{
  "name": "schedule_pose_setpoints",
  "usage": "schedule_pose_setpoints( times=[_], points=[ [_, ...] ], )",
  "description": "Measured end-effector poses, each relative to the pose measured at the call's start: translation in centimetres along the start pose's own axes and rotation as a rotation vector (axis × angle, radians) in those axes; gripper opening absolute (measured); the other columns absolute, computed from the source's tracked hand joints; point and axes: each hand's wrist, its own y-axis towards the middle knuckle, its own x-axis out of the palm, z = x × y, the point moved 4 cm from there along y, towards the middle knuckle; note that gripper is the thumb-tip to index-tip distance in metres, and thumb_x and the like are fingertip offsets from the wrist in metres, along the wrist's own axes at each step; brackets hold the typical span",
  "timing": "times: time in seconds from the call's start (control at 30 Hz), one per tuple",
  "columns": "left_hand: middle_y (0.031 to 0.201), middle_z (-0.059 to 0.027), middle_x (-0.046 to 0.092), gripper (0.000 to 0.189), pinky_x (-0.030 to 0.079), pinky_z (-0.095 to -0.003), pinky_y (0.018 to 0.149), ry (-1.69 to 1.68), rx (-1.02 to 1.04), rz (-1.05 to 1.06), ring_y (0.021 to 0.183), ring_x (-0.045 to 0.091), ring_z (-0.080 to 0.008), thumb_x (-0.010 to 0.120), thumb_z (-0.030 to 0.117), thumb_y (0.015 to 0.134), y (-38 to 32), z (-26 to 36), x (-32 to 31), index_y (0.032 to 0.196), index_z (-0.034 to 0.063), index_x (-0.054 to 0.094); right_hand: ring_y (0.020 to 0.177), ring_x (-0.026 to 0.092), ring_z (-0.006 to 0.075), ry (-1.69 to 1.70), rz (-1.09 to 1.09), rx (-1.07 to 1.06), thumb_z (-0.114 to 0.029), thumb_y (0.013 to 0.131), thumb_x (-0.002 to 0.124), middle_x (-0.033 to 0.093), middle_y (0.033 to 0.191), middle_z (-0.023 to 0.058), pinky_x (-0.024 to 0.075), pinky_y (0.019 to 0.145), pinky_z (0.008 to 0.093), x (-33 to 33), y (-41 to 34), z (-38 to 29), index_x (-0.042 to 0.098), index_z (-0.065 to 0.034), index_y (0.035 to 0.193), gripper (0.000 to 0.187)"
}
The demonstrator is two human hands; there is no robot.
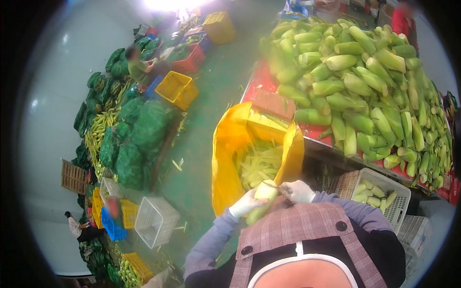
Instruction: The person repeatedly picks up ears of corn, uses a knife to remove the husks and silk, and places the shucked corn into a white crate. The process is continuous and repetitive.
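My left hand (248,201), in a white glove, is closed around a thick pale green husked vegetable (265,190) that looks like an ear of corn. Its pale cut end points up and away from me. At that end, my gloved right hand (298,191) pinches a thin dark tool (276,186), mostly hidden by the fingers. Just beyond both hands, a tall yellow bag (225,172) stands with its mouth wide. Pale green husk strips (261,162) lie inside it.
A red-topped table (264,77) at the right bears a big heap of green husked ears (342,86). Below it, a white crate (403,201) holds paler pieces. Across the green floor (194,144) are green net sacks (144,129), a white crate (156,223), yellow crates (176,90) and seated people.
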Motion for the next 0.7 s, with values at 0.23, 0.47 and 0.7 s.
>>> schedule_pose_setpoints(
  times=[0.23, 0.47, 0.7],
  points=[
    [0.127, -0.0065, 0.062, 0.068, 0.048, -0.0293, 0.098, -0.194, 0.01, 0.072, 0.111, 0.059, -0.0136, 0.079, 0.03, 0.089, -0.1, -1.8, 2.6, 0.141, 0.0001, 0.048, 0.079, 0.068, 0.0417, -0.137, -0.08, -0.202, -0.018, 0.088, 0.06, 0.07, 0.083, 0.0201, 0.0533, 0.07, 0.0503, 0.1, 3.2, -0.2, 0.066, -0.0098, 0.107, 0.021],
    [0.125, -0.008, 0.063, 0.073, 0.049, -0.0323, 0.098, 0.012, 0.212, 0.41, 0.11, 0.061, -0.016, 0.084, 0.022, 0.08, -2.8, 0.0, 2.4, 0.14, 0.0, 0.048, 0.082, 0.068, 0.0409, -0.135, -0.089, -0.189, -0.021, 0.087, 0.06, 0.071, 0.087, 0.0191, 0.0548, 0.073, 0.0487, -0.6, 5.7, 0.4, 0.068, -0.0144, 0.104, 0.02],
    [0.124, -0.0129, 0.063, 0.084, 0.055, -0.0355, 0.093, 0.116, 0.55, 0.705, 0.109, 0.064, -0.0226, 0.086, 0.031, 0.078, -4.6, 6.7, -4.6, 0.142, 0.0003, 0.043, 0.089, 0.07, 0.0386, -0.296, 0.051, 0.339, -0.036, 0.095, 0.058, 0.073, 0.095, 0.0185, 0.0553, 0.08, 0.049, -5.7, 0.7, 11.3, 0.073, -0.0111, 0.102, 0.03]
  ],
)
